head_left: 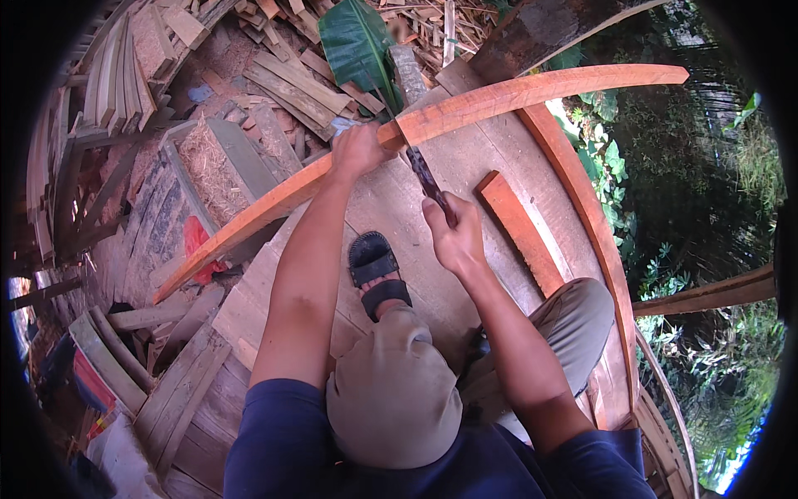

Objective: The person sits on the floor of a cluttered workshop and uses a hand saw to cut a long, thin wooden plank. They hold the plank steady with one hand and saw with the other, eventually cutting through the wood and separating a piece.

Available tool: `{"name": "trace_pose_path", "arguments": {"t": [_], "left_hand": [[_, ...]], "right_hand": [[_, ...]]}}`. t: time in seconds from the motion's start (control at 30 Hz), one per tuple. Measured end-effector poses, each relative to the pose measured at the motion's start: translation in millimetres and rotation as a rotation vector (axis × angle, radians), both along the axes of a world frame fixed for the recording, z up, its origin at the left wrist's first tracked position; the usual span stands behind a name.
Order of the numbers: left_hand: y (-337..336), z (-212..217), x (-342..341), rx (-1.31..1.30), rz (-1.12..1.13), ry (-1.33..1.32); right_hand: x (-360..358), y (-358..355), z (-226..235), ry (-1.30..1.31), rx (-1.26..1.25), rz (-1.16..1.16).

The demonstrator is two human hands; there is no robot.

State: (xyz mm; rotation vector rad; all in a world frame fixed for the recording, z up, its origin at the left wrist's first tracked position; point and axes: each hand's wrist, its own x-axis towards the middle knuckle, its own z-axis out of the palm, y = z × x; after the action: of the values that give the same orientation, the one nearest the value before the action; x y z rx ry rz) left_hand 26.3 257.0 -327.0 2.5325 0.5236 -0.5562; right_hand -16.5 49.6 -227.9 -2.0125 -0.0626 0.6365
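Observation:
A long reddish wooden plank (499,98) runs across the work, from the lower left up to the far right. My left hand (359,151) is closed around its near middle, with some fingers hidden behind the wood. My right hand (457,233) grips the dark brown handle of a handsaw (422,170). Its thin blade shows almost edge-on and crosses the plank just right of my left hand, the tip pointing away from me. The teeth cannot be made out. Under the plank lies a pale board platform (432,249), where my sandalled foot (378,270) rests.
A short reddish offcut (522,233) lies right of my right hand. A curved reddish timber (586,208) follows the platform's right edge, with greenery beyond. Scrap boards (291,91) and a sawdust-filled wooden trough (208,166) lie at the left. A big green leaf (353,41) hangs at the far side.

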Motion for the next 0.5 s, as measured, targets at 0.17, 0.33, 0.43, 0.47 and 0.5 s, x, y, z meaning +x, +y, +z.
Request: {"name": "trace_pose_path", "arguments": {"t": [0.17,0.33,0.43,0.47,0.5], "left_hand": [[3.8,-5.4,-6.9,0.070,-0.066,-0.081],[-11.1,2.5,-32.5,0.039,-0.077,0.019],[-2.0,1.8,-18.3,0.065,-0.077,-0.008],[-0.9,-3.6,-23.3,0.050,-0.072,0.001],[-0.5,-4.4,-26.4,0.056,-0.071,-0.013]], "right_hand": [[-102.0,-137.0,93.3,0.051,0.052,0.134],[-46.6,-74.3,44.2,0.079,-0.086,0.083],[-43.5,-50.6,35.0,0.041,-0.026,0.065],[-54.1,-50.3,38.5,0.069,-0.028,0.059],[-71.2,-65.1,50.1,0.074,-0.001,0.079]]}}
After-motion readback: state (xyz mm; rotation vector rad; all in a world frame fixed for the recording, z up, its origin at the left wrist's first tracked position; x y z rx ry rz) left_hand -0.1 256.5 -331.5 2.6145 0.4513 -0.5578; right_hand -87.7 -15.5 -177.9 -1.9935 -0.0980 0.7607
